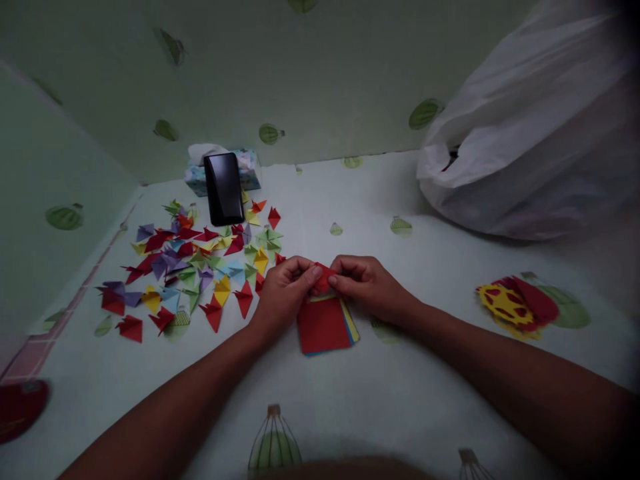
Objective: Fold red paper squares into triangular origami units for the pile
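Between my two hands is a small piece of folded red paper, pinched from both sides. My left hand closes thumb and fingers on its left edge, and my right hand does the same on its right. Just below lies a stack of square coloured paper, red on top with blue and yellow edges showing. To the left of my hands spread many folded paper cranes in red, yellow, green, purple and blue. The fingertips partly cover the folded paper.
A black phone leans on a tissue box behind the cranes. At the right back stands a large white plastic bag. Red and yellow cut-out paper pieces lie at right, and a dark red round object at far left.
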{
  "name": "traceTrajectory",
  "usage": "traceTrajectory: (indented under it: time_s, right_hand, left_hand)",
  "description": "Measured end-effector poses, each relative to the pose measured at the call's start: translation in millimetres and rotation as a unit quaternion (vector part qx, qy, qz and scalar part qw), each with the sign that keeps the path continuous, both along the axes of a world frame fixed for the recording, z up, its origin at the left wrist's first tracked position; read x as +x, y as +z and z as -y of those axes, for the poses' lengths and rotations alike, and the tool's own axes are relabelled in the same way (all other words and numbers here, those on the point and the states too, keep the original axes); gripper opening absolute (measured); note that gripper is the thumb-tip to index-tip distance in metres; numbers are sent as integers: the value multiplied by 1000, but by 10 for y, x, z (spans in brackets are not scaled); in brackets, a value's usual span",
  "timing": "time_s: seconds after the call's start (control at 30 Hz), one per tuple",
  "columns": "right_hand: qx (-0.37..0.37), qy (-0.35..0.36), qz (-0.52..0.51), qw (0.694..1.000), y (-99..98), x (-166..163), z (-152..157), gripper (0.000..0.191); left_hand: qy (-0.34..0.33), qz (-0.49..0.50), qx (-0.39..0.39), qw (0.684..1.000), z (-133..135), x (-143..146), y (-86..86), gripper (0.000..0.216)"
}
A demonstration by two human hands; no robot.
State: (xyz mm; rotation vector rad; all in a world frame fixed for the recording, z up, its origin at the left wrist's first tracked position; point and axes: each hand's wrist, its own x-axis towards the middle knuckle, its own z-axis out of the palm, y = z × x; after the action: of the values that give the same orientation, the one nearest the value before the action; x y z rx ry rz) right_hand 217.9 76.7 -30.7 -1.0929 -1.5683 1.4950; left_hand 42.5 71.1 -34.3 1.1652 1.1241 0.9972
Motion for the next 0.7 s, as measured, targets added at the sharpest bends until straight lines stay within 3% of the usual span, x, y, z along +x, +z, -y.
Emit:
traceTrajectory:
  time_s: [0.17, 0.37, 0.7]
  right_hand:
    - [39, -20, 47, 998, -37, -8, 10, 14]
    - [4, -14, -10, 1000, 1, -4, 23, 17]
    - [3, -22, -16, 1000, -11, 6, 18, 18]
  left_hand:
    - [-5, -26, 18, 999, -8, -26, -4, 21]
    - [-12, -12, 35, 999, 3, -23, 23, 21]
    - [-10, -13, 18, 1000, -27, -12, 48, 22]
